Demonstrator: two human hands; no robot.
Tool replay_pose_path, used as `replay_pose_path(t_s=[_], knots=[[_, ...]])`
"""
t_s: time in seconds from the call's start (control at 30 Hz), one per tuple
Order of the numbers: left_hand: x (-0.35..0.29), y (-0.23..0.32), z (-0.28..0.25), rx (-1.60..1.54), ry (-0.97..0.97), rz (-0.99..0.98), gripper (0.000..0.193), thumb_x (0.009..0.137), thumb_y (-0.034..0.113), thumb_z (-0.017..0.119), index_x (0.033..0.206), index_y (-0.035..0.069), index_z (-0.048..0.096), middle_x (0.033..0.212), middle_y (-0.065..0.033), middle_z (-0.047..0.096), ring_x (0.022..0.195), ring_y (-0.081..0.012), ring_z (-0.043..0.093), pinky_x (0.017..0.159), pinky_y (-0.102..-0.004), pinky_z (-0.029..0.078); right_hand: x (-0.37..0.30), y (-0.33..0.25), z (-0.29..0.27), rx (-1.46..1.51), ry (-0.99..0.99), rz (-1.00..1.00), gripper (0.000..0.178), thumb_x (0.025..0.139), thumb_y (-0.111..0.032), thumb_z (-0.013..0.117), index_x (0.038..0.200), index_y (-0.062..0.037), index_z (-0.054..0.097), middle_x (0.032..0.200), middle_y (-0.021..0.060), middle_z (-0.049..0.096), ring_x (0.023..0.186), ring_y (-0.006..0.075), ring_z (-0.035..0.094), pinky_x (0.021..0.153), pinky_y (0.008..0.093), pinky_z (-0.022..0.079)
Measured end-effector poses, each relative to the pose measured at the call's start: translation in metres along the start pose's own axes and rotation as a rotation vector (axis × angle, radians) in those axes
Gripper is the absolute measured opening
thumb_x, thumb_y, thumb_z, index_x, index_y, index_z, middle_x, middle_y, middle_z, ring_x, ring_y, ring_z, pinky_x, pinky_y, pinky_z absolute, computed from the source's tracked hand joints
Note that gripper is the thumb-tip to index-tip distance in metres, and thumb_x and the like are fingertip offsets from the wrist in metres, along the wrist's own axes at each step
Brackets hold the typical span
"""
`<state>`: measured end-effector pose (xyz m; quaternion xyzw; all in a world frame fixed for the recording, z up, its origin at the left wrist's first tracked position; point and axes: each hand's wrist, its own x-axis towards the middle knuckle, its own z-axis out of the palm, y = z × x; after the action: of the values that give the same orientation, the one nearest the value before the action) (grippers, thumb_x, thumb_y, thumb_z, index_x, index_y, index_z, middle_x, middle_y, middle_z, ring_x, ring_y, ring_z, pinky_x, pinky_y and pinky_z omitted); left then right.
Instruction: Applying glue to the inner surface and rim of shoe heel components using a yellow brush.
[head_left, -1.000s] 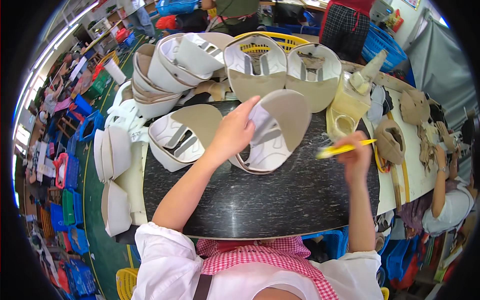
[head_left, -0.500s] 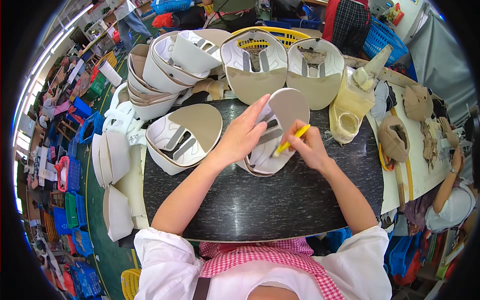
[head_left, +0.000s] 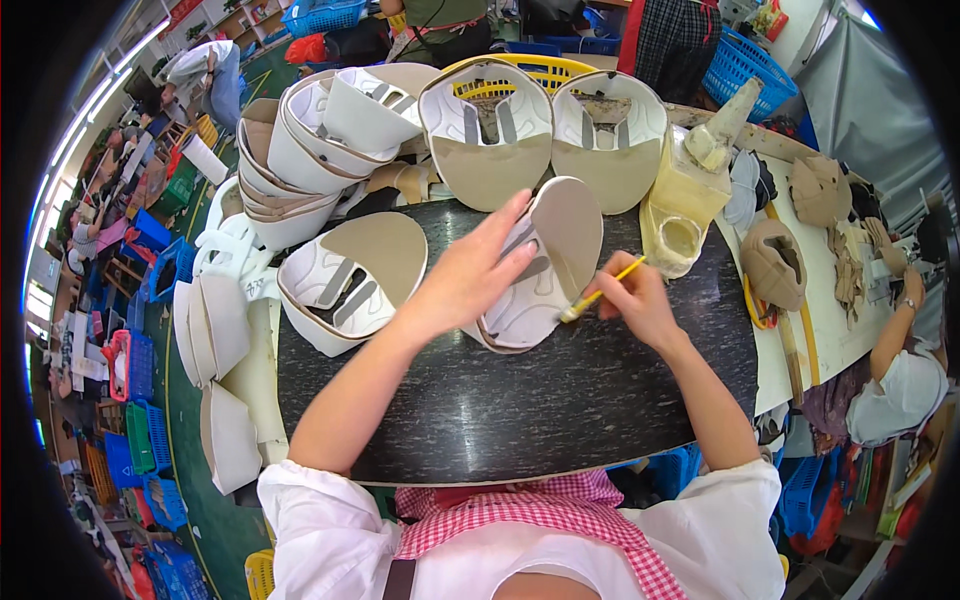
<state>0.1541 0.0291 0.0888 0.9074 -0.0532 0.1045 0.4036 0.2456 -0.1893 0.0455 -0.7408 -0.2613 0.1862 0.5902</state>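
A curved, shell-like beige-and-white piece (head_left: 575,225) with grey strips inside leans tilted on the black tabletop (head_left: 560,420) in front of me. My left hand (head_left: 470,275) grips its left side, thumb over the inside and the other fingers stretched along the edge. My right hand (head_left: 637,305) pinches a thin yellow-handled brush (head_left: 612,285). The brush tip touches the lower right edge of the piece, on its white lining. To the left lies a similar piece (head_left: 385,260), its white hollow facing up.
Stacked shells (head_left: 300,150) stand at the back left, and two more shells (head_left: 487,150) lean at the back. A glue-crusted yellowish container (head_left: 685,200) sits back right. Beige cap-like parts (head_left: 775,265) lie on the right-hand table, where another person's arm (head_left: 895,330) reaches in.
The brush has moved from inside the white lining out to the piece's lower right edge, and my right hand has shifted slightly right. The whole view has shifted slightly.
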Motion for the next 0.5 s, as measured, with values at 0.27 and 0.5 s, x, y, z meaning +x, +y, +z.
replay_pose_path(t_s=[0.27, 0.5], knots=[[0.053, -0.028, -0.008, -0.143, -0.085, -0.151, 0.075, 0.079, 0.057, 0.053, 0.130, 0.003, 0.042, 0.115, -0.0178, 0.056, 0.103, -0.0249, 0.056, 0.089, -0.0334, 0.042, -0.007, -0.016, -0.085, -0.158, 0.617, -0.102, 0.024, 0.089, -0.027, 0.054, 0.081, -0.0043, 0.057, 0.052, -0.0026, 0.046, 0.037, 0.0037, 0.039, 0.037, 0.0182, 0.028], [0.041, -0.007, 0.021, -0.124, -0.188, -0.179, 0.067, 0.081, 0.051, 0.050, 0.131, 0.008, 0.039, 0.112, -0.0197, 0.057, 0.104, -0.0319, 0.055, 0.088, -0.0381, 0.042, -0.017, -0.005, 0.022, 0.061, 0.092, -0.034, 0.016, 0.087, -0.016, 0.057, 0.083, -0.0007, 0.058, 0.064, 0.0028, 0.059, 0.057, 0.0070, 0.057, 0.054, 0.0214, 0.046]])
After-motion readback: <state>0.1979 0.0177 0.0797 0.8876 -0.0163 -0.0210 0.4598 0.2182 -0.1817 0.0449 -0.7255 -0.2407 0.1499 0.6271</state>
